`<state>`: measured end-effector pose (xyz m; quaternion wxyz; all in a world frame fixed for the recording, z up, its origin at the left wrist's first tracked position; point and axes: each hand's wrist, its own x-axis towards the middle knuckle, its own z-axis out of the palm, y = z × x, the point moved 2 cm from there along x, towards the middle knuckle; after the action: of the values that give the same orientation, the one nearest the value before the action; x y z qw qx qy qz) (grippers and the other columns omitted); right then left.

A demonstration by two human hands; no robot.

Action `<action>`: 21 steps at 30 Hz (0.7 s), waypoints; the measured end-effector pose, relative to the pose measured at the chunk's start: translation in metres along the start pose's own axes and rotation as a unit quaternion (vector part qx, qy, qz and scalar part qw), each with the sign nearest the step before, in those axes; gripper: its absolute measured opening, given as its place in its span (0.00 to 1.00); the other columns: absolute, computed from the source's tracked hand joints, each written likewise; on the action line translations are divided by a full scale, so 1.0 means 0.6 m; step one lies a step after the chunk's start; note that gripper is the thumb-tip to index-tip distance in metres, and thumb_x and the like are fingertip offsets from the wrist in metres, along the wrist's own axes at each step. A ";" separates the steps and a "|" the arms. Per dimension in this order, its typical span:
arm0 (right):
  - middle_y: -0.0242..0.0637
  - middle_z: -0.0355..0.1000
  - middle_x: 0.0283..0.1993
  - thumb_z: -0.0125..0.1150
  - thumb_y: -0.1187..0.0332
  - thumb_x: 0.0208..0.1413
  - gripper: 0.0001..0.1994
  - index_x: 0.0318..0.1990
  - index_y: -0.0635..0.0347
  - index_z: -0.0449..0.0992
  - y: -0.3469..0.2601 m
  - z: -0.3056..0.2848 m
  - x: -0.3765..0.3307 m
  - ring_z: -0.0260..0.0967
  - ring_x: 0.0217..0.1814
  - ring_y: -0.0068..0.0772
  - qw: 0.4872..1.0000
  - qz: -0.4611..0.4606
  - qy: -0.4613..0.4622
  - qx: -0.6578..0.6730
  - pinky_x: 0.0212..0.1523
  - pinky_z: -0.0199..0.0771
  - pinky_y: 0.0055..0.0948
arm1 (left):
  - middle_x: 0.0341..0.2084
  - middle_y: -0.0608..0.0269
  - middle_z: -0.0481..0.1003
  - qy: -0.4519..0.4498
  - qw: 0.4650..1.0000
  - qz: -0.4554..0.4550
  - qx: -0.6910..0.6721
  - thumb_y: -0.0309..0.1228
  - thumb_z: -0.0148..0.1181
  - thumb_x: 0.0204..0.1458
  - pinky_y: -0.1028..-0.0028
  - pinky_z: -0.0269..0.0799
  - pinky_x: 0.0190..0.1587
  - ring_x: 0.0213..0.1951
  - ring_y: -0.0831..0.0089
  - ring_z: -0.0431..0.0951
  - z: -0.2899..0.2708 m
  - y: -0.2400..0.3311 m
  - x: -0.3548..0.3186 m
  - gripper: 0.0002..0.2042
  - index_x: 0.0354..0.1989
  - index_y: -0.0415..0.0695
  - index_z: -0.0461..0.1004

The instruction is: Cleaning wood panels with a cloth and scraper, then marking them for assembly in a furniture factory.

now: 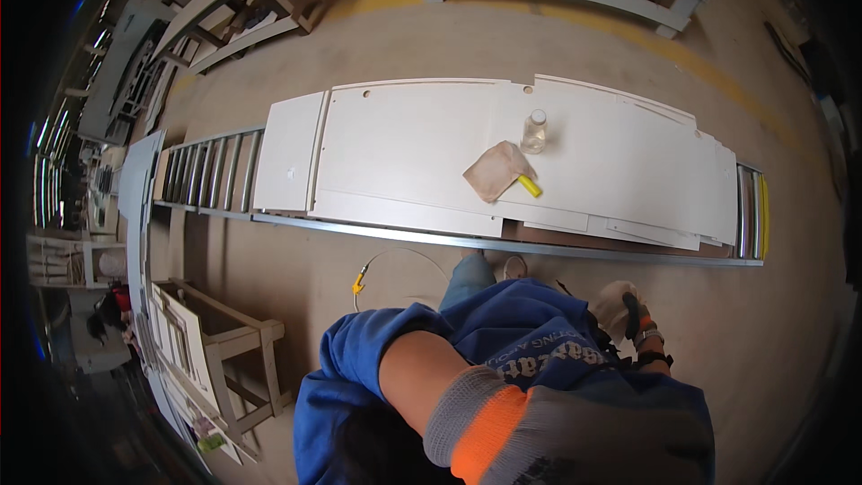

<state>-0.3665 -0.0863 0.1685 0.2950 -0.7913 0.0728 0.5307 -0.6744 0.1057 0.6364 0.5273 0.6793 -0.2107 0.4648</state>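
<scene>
Head view: at 4 o'clock, the gloved right hand (641, 321) grasps a pale rag (614, 305), near the person's blue shirt (516, 319). At 5 o'clock, close to the camera, the gloved left hand (602, 436) is blurred, its fingers hidden; I cannot tell whether it grips anything. From 10 o'clock round to 3, white boards (413, 148) lie on a roller table (747, 216). On them, toward 2 o'clock, a cloth (494, 172) touches a yellow tube (530, 186); a clear bottle (534, 135) stands just beside.

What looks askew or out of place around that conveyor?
The white panels on the roller conveyor look askew: their edges step unevenly at the right end instead of lining up. A yellow nozzle appears to lie on the floor, possibly underfoot.
</scene>
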 end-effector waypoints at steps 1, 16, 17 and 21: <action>0.46 0.73 0.55 0.67 0.44 0.48 0.40 0.62 0.64 0.68 -0.012 0.008 -0.001 0.69 0.57 0.43 1.000 -0.008 0.002 0.000 0.54 0.69 0.40 | 0.31 0.60 0.72 -0.005 1.000 -0.005 0.000 0.35 0.56 0.55 0.67 0.72 0.36 0.32 0.64 0.74 -0.016 -0.005 -0.003 0.09 0.35 0.41 0.72; 0.36 0.75 0.42 0.66 0.53 0.55 0.25 0.55 0.57 0.72 0.120 0.119 -0.143 0.72 0.39 0.30 0.977 0.029 0.087 0.192 0.39 0.74 0.35 | 0.64 0.44 0.60 -0.461 0.399 -0.626 0.487 0.62 0.62 0.42 0.55 0.60 0.63 0.64 0.48 0.62 -0.531 -0.405 -0.401 0.52 0.70 0.39 0.50; 0.34 0.75 0.38 0.65 0.55 0.56 0.22 0.54 0.56 0.73 0.146 0.125 -0.153 0.71 0.36 0.28 0.977 0.038 0.115 0.173 0.36 0.74 0.36 | 0.64 0.44 0.59 -0.457 0.411 -0.607 0.504 0.64 0.63 0.40 0.53 0.60 0.62 0.65 0.46 0.61 -0.545 -0.433 -0.429 0.54 0.70 0.38 0.50; 0.32 0.75 0.38 0.61 0.55 0.60 0.19 0.53 0.56 0.74 0.248 0.178 -0.194 0.69 0.38 0.26 0.988 0.045 0.094 0.117 0.38 0.73 0.33 | 0.66 0.44 0.55 -0.328 0.485 -0.691 0.423 0.61 0.67 0.38 0.55 0.63 0.62 0.65 0.48 0.62 -0.526 -0.564 -0.549 0.56 0.70 0.39 0.48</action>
<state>-0.5650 -0.1728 0.1849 0.3527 -0.7937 0.1976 0.4546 -0.6988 0.4465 0.1829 0.2204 0.8508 0.3916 -0.2725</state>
